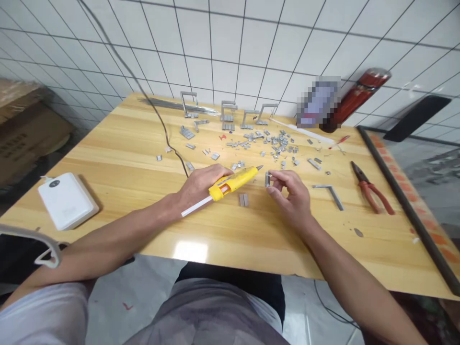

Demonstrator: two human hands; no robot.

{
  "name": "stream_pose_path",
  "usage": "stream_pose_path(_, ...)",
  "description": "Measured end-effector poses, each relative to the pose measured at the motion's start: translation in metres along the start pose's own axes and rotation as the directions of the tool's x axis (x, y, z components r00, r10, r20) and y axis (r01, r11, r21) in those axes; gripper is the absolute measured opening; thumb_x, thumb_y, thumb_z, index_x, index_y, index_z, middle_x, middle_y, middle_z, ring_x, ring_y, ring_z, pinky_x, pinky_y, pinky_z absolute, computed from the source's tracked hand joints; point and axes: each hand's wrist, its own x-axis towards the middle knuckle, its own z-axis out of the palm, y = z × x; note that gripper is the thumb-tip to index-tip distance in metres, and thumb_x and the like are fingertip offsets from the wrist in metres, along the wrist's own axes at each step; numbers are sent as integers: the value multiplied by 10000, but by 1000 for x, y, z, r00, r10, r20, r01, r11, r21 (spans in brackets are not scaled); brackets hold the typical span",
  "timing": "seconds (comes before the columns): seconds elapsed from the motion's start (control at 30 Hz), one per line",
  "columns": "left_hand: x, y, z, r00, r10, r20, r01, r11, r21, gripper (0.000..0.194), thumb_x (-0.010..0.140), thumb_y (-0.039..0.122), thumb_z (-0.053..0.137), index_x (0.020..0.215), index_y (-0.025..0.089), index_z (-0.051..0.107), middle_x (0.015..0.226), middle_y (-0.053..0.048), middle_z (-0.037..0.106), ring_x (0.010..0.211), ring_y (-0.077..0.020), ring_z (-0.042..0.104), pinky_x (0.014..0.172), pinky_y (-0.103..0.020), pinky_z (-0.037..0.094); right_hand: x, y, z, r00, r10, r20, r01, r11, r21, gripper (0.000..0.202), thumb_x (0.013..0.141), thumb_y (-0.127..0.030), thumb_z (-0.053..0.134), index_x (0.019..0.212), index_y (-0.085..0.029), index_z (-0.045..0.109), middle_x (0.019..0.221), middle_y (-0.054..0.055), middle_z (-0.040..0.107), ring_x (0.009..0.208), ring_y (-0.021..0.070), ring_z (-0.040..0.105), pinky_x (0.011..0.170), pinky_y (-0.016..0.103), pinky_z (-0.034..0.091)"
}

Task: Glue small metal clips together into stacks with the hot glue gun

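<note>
My left hand (206, 182) is wrapped round a yellow glue gun (235, 182), its tip pointing right and a white glue stick (196, 206) coming out of its rear. Between the thumb and fingers of my right hand (292, 194) is a small grey metal piece (267, 179), just right of the gun's tip. A grey block of joined pieces (244, 200) lies on the wooden table (215, 235) between my hands. Many small grey pieces (282, 143) are scattered beyond them. Several bracket-shaped grey assemblies (229, 112) stand near the tiled wall.
Pliers (372, 189) and an L-shaped metal strip (332, 194) lie at right. A red flask (355, 100) stands behind. At left are a white power bank (68, 201) and a cardboard box (32, 124). A dark cable (158, 115) crosses the table's left side.
</note>
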Motion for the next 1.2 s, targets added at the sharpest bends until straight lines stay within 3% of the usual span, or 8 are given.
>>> stream_pose_path(0.27,-1,1,7,998,59,28,-56,995,-84,141,1060,237,564,976,163,649,793,-42,710,714,-146,676,640,-245,503,-2,-3,-5,998,-55,37,56,998,-35,364,1006,-233,695,1361,-305,657,973,48,707,798,179,652,707,355,566)
stream_pose_path(0.6,-3,0,11,999,12,38,-8,993,-119,50,997,169,643,956,161,670,788,-36,723,676,-133,671,616,-231,491,-2,-4,-4,993,-103,53,106,992,-70,425,986,-186,716,1388,-296,628,1018,54,728,800,176,664,713,345,578)
stream_pose_path(0.77,-5,-1,10,998,-35,55,41,994,-101,60,986,181,644,931,171,668,771,-35,706,646,-137,651,597,-241,480,-3,-4,-3,990,-117,73,124,989,-87,455,985,-165,709,1414,-284,613,1007,57,735,817,181,678,741,344,597)
stream_pose_path(1.2,-8,-5,15,997,-28,68,34,995,-91,66,979,202,669,917,181,656,752,-12,675,639,-124,627,591,-239,466,-5,-2,-2,991,-111,73,117,989,-89,460,990,-156,690,1428,-276,617,990,52,765,855,191,718,784,351,617)
